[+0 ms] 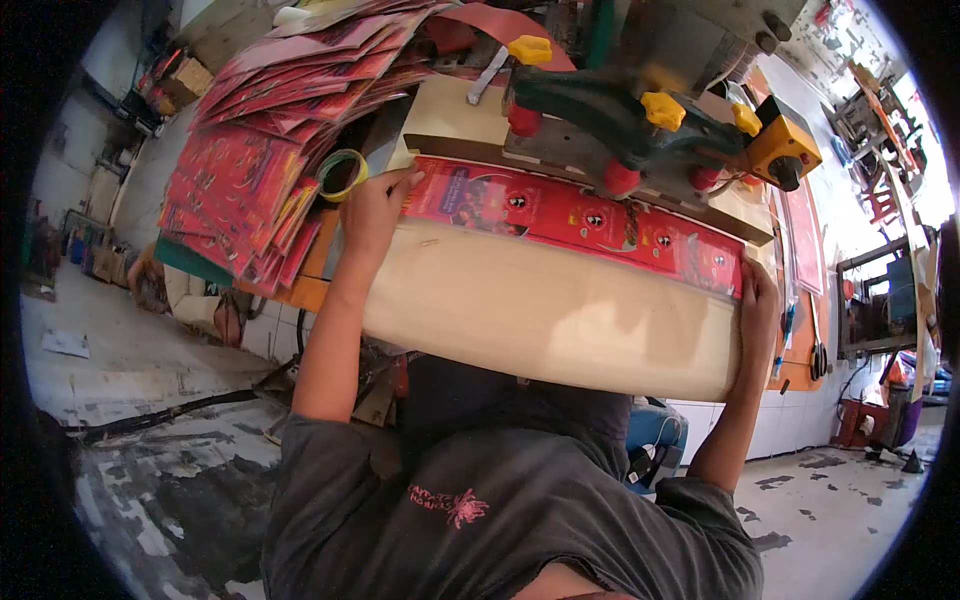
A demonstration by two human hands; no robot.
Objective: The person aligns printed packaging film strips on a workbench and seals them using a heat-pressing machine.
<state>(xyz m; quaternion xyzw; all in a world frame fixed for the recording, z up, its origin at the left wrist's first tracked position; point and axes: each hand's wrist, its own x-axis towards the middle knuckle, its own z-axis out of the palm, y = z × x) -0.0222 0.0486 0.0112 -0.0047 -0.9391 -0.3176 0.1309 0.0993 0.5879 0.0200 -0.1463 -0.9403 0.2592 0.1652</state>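
A long strip of red printed plastic packaging [570, 222] lies along the back of a cream-coloured board [550, 310], under the front of a machine. My left hand [378, 212] grips the strip's left end, thumb and fingers closed at its corner. At the other end my right hand [757, 295] holds the right edge, fingers bent together; part of its grip is hidden. The strip lies flat and stretched between both hands. Just behind it stands the machine's dark green arm [600, 105], with yellow knobs [662, 110] and red round parts.
A large heap of red printed packets [240, 180] fans out at the left. Beside my left hand sits a roll of tape [342, 176]. An orange control box [785, 147] with a black dial is at the right. Scissors [819, 358] lie on the table's right side.
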